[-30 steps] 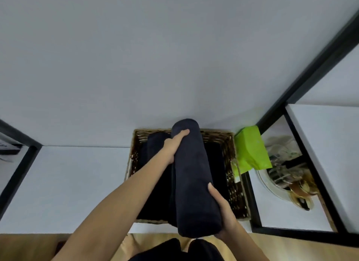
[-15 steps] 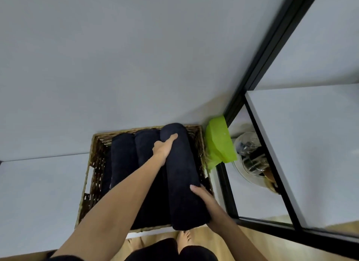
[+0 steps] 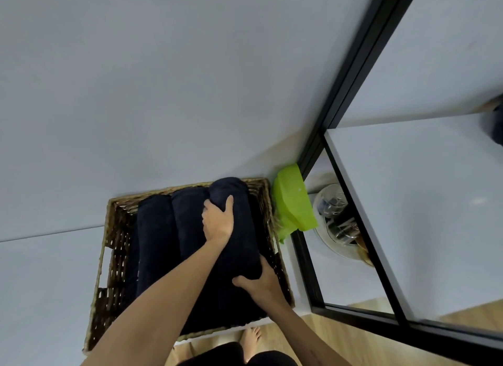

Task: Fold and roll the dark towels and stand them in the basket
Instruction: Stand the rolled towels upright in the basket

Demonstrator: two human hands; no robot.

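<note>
A wicker basket [image 3: 109, 245] sits on a white shelf against the wall. Two rolled dark towels [image 3: 155, 229] [image 3: 187, 216] stand side by side inside it. A third rolled dark towel [image 3: 242, 229] is in the basket's right part, its top above the rim. My left hand [image 3: 219, 221] grips this roll near its upper end, thumb over the front. My right hand [image 3: 258, 282] cups its lower end from underneath.
A bright green bag [image 3: 292, 205] lies just right of the basket. A black metal frame [image 3: 307, 259] separates the shelf from a lower compartment holding a glass jar and other items [image 3: 337, 218]. Wooden floor and my bare foot [image 3: 251, 337] show below.
The third roll has sunk lower into the basket's right side. My left hand slid further over its upper end, and my right hand followed under its lower end. The view turned right.
</note>
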